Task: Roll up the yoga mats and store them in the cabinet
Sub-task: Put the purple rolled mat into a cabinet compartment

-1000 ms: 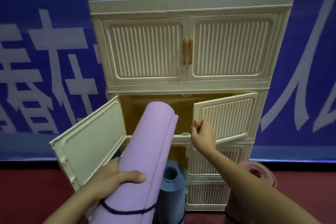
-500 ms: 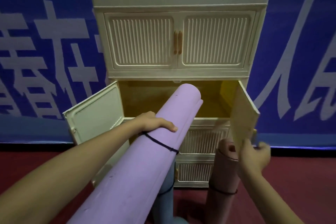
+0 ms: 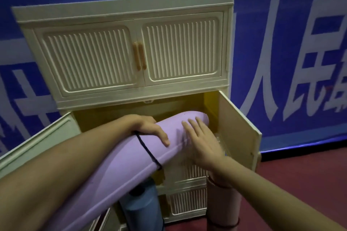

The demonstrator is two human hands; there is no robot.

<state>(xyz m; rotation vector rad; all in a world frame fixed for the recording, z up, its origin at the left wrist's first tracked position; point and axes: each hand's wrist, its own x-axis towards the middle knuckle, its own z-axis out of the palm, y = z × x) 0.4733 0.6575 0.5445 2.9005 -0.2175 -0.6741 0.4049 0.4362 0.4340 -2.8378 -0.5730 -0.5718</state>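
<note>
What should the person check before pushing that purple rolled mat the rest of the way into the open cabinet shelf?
1. Both doors of the open compartment swung clear: ok. The right door stands wide and the left door is folded outward.
2. Purple rolled foam yoga mat bound: ok, a black elastic band circles it.
3. Mat tip past the opening of the cream plastic cabinet: ok.
4. Hold: ok. The left hand rests over the roll, and the right hand lies flat against its side.
5. Compartment deep enough for the whole roll: cannot tell.
6. Blue rolled mat and pink rolled mat below, out of the way: ok.
</note>
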